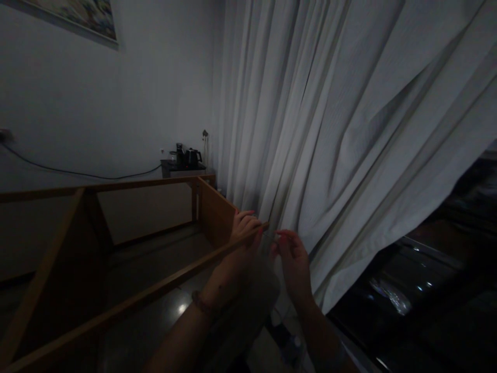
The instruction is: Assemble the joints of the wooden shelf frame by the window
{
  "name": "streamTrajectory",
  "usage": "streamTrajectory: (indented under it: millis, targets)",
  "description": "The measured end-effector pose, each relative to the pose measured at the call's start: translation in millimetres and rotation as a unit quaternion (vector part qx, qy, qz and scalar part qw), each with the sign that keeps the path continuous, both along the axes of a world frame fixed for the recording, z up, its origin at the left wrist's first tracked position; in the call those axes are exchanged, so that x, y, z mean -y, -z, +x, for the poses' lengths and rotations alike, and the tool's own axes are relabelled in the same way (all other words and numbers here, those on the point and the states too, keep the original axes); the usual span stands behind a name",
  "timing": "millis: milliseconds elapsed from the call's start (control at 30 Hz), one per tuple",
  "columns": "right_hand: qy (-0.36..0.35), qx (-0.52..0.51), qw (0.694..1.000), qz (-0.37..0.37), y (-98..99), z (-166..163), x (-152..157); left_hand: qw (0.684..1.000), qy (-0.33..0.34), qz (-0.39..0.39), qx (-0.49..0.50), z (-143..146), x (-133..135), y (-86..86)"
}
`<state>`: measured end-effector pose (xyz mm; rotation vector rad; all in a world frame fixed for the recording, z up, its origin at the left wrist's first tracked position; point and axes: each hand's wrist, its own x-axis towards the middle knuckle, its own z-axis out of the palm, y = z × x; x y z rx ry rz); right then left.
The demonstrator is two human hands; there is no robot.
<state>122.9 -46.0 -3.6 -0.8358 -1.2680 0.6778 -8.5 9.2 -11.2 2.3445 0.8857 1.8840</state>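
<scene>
Straight wooden rail (166,283) (slim)

Looks like a home, room type unclear, could be a living room or bedroom. Evidence: full pale curtains (279,103) hanging in long folds, framed painting (83,18) on a plain light wall (155,67), black kettle (192,157) on a small dark-topped stand (180,167) in the corner. Loose black cord (97,177) sags along the wall. Shiny floor (166,311). Big wooden furniture frame (163,285) fits domestic too. Lighting dim; right side too dark to read.
</scene>
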Motion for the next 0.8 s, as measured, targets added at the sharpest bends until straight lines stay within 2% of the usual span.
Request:
streamTrajectory:
  millis: [133, 300, 433, 600, 800]
  targets:
    - [-0.013, 0.058, 0.998, 0.007, -1.0, 3.3, 3.4, 1.0, 0.013, 0.005, 0.0, -0.4, 0.6, -1.1]
    - [-0.01, 0.05, 0.999, 0.016, -3.2, 0.6, 5.9, 1.0, 0.009, -0.006, 0.0, -0.6, 1.7, -2.3]
    - [0.029, 0.061, 0.998, 0.018, -4.1, -4.5, 8.7, 1.0, 0.012, -0.017, -0.016, -1.7, 2.0, -1.8]
    - [0.098, 0.122, 0.987, 0.037, -3.0, -7.4, 12.6, 1.0, 0.013, -0.012, -0.021, -2.6, 1.6, -0.3]
    - [0.106, 0.131, 0.985, 0.049, 1.8, -8.2, 11.4, 1.0, 0.003, -0.009, -0.024, -1.9, 2.6, -2.1]
